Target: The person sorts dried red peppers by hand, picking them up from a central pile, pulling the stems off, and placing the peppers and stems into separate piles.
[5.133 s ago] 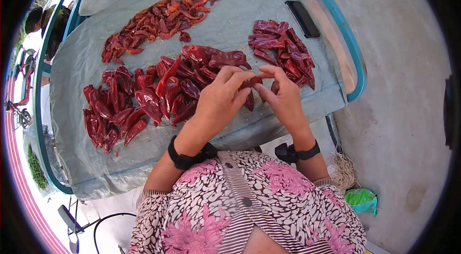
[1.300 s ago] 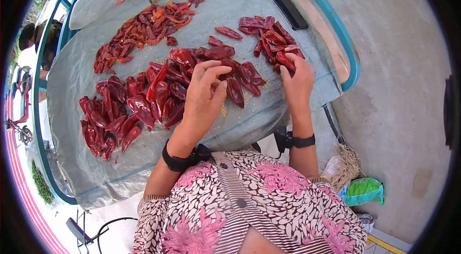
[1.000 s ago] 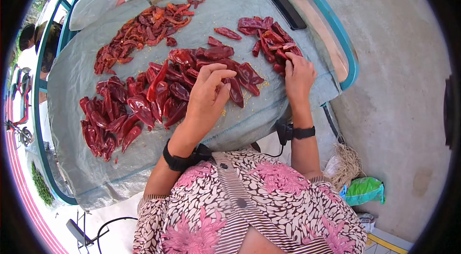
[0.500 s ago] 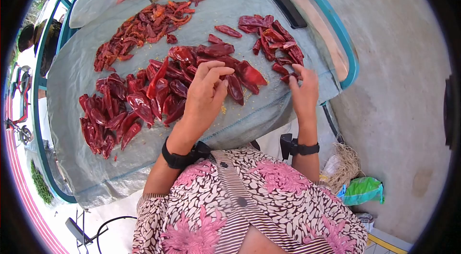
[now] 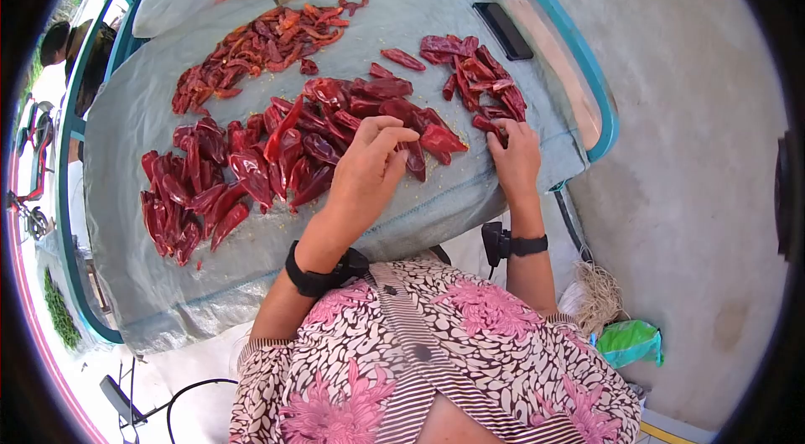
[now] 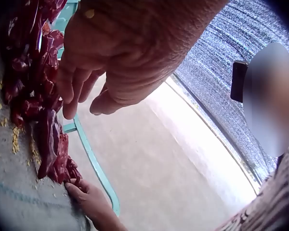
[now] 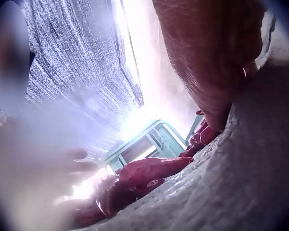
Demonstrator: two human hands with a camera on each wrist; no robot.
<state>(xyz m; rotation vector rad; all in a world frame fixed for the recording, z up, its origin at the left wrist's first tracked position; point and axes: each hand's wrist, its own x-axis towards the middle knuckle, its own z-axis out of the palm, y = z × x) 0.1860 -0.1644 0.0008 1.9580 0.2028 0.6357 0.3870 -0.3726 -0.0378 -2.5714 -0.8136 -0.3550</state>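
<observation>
In the head view my left hand [image 5: 369, 163] hovers over the near right end of the large heap of glossy dried red chilli peppers [image 5: 289, 150]. Its fingers are loosely bent, with nothing between them in the left wrist view. My right hand [image 5: 516, 155] is at the near end of a smaller pile of chilli peppers [image 5: 482, 75]. Thumb and index finger pinch a dark red piece of chilli pepper [image 5: 501, 139] there; the fingers partly hide it. A bright red chilli pepper [image 5: 443, 140] lies between the hands.
A grey-green woven sheet [image 5: 402, 226] covers the bed with teal rails [image 5: 579, 46]. Smaller shrivelled chillies [image 5: 268, 46] lie at the back left. A black phone [image 5: 503, 31] rests at the back right. Yellow seeds are scattered about. A green bag [image 5: 629, 343] stands on the floor.
Five seconds ago both hands worked together on one chilli pepper; they have since parted. The right hand has moved along the small pile to its near end. The left hand has barely moved lately.
</observation>
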